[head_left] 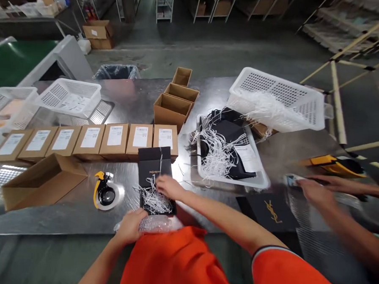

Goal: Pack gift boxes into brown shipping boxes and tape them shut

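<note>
In the head view a black gift box [157,159] stands with its lid raised at the table's front edge, white shredded paper [156,201] filling it. My right hand [169,187] is over the box with its fingers curled into the paper strands. At the near left corner, my left hand [131,226] is closed on clear bubble wrap [160,223], which lies between the box and my body. What the wrap contains cannot be made out. Left of the box lies a yellow-handled tape dispenser [106,193].
Labelled cartons [115,138] form a row behind; an open carton [44,183] lies left. Several empty cartons [172,109] stand farther back. A white basket [263,180] holds shredded paper and black packaging. At right, a co-worker's hands [320,193] are beside a black box [270,212].
</note>
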`<state>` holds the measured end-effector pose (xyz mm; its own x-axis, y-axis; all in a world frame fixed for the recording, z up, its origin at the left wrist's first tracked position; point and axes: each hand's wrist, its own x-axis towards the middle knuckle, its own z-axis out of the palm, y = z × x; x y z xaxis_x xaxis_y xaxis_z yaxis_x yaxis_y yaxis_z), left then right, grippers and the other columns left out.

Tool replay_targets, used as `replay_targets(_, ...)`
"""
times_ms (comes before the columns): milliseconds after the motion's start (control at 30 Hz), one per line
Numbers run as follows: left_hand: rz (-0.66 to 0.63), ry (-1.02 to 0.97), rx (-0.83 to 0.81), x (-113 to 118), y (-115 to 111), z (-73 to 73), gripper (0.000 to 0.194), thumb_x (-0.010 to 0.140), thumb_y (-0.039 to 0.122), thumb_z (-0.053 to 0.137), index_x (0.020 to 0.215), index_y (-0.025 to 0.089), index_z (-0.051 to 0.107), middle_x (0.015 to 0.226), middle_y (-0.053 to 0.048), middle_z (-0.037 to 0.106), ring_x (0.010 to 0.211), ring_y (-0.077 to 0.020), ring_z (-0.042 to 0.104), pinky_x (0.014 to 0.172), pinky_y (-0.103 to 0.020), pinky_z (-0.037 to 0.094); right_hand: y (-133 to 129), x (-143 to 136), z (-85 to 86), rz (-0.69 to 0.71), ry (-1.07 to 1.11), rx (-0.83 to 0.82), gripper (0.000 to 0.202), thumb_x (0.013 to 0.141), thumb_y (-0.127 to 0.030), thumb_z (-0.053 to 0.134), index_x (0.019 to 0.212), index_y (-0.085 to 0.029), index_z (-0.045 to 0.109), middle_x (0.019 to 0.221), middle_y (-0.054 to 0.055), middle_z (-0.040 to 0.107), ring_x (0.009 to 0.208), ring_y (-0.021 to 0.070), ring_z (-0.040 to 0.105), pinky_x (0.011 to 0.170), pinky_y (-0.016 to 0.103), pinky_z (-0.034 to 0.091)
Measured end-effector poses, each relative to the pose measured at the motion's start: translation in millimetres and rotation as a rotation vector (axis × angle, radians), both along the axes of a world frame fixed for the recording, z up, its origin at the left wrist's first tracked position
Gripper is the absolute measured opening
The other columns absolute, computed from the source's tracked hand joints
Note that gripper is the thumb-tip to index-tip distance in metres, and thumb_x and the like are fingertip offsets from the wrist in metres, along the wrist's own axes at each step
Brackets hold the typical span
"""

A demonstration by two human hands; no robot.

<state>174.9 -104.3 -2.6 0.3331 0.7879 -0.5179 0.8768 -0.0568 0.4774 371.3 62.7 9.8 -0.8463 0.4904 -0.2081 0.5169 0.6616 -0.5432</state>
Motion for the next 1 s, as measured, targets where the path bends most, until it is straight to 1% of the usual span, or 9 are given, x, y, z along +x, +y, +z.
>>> replay_targets(100, -0.009, -0.003, 0.014, -3, -4, 1.9, 0.038, 0.078, 0.038, 0.060, 0.114, 0.025, 0.058, 0.138, -0.009, 0.055, 0.115, -0.0272, 0.058, 0.092, -0.037, 0.039, -57, 28, -12.6, 0.140, -0.053, -0.144, 0.015, 0.074, -0.010, 0.067, 0.077, -0.024, 0.071, 0.083, 0.001, 0.070, 0.076, 0.0167, 0.061, 0.066, 0.026, 0.044)
replay_targets(200, 0.035, 0.007, 0.049, -10, -13, 6.7, 0.038, 0.078, 0.028, 0.060, 0.116, 0.025, 0.059, 0.154, -0.009, 0.037, 0.122, -0.0276, 0.054, 0.095, -0.039, 0.041, -73, 34, -17.9, 0.035, 0.005, -0.188, 0.028, 0.077, -0.006, 0.060, 0.098, -0.022, 0.070, 0.102, 0.003, 0.070, 0.089, 0.0172, 0.063, 0.075, 0.025, 0.046)
replay_targets(333, 0.204, -0.057, 0.085, -28, -26, 13.1, 0.049, 0.067, 0.018, 0.067, 0.115, 0.024, 0.061, 0.146, -0.009, 0.047, 0.121, -0.0279, 0.056, 0.097, -0.039, 0.045, -58, 17, -20.5, -0.283, 0.049, -0.140, 0.033, 0.081, -0.002, 0.049, 0.107, -0.016, 0.065, 0.119, 0.011, 0.063, 0.101, 0.0194, 0.062, 0.086, 0.028, 0.047)
replay_targets(467, 0.528, -0.217, 0.082, -46, -28, 20.6, 0.055, 0.062, 0.027, 0.072, 0.116, 0.020, 0.061, 0.124, -0.008, 0.065, 0.113, -0.0292, 0.061, 0.098, -0.042, 0.048, -58, 4, -21.3, -0.350, 0.016, -0.132, 0.026, 0.074, -0.001, 0.057, 0.093, -0.014, 0.068, 0.113, 0.013, 0.065, 0.094, 0.0229, 0.064, 0.080, 0.031, 0.050)
replay_targets(533, 0.684, -0.310, 0.054, -51, -23, 28.0, 0.062, 0.058, 0.035, 0.074, 0.116, 0.017, 0.060, 0.119, -0.009, 0.068, 0.112, -0.0317, 0.062, 0.098, -0.044, 0.049, -66, 4, -19.6, -0.439, 0.057, -0.125, 0.026, 0.082, -0.005, 0.051, 0.099, -0.016, 0.067, 0.112, 0.011, 0.066, 0.096, 0.0212, 0.064, 0.081, 0.031, 0.050)
replay_targets(700, 0.839, -0.527, -0.058, -59, -12, 49.2, 0.071, 0.055, 0.046, 0.077, 0.115, 0.012, 0.059, 0.115, -0.015, 0.069, 0.109, -0.0349, 0.063, 0.097, -0.047, 0.049, -74, 0, -13.5, -0.596, 0.229, -0.161, 0.025, 0.093, -0.020, 0.048, 0.112, -0.017, 0.063, 0.107, 0.009, 0.068, 0.096, 0.0191, 0.064, 0.084, 0.031, 0.051)
replay_targets(800, 0.726, -0.569, -0.090, -57, -13, 48.6, 0.071, 0.056, 0.043, 0.078, 0.118, 0.015, 0.059, 0.125, -0.016, 0.065, 0.118, -0.0355, 0.059, 0.101, -0.048, 0.046, -64, -22, -18.7, -0.397, 0.123, 0.063, 0.044, 0.085, -0.019, 0.059, 0.129, -0.015, 0.055, 0.142, 0.018, 0.049, 0.130, 0.0294, 0.046, 0.106, 0.045, 0.039)
replay_targets(900, 0.351, -0.471, -0.119, -47, -15, 33.5, 0.062, 0.054, 0.029, 0.080, 0.113, 0.021, 0.064, 0.147, -0.013, 0.049, 0.131, -0.0336, 0.049, 0.108, -0.044, 0.039, -56, -42, -34.5, -0.180, 0.027, 0.233, 0.052, 0.087, -0.018, 0.056, 0.139, -0.013, 0.046, 0.155, 0.020, 0.031, 0.144, 0.0326, 0.025, 0.114, 0.056, 0.022)
replay_targets(1000, 0.134, -0.380, -0.181, -34, -11, 14.1, 0.059, 0.054, 0.024, 0.078, 0.111, 0.021, 0.064, 0.152, -0.012, 0.041, 0.133, -0.0311, 0.047, 0.108, -0.041, 0.039, -58, -37, -55.1, 0.119, 0.049, 0.285, 0.043, 0.093, -0.018, 0.048, 0.136, -0.015, 0.049, 0.152, 0.016, 0.038, 0.142, 0.0254, 0.032, 0.116, 0.050, 0.023)
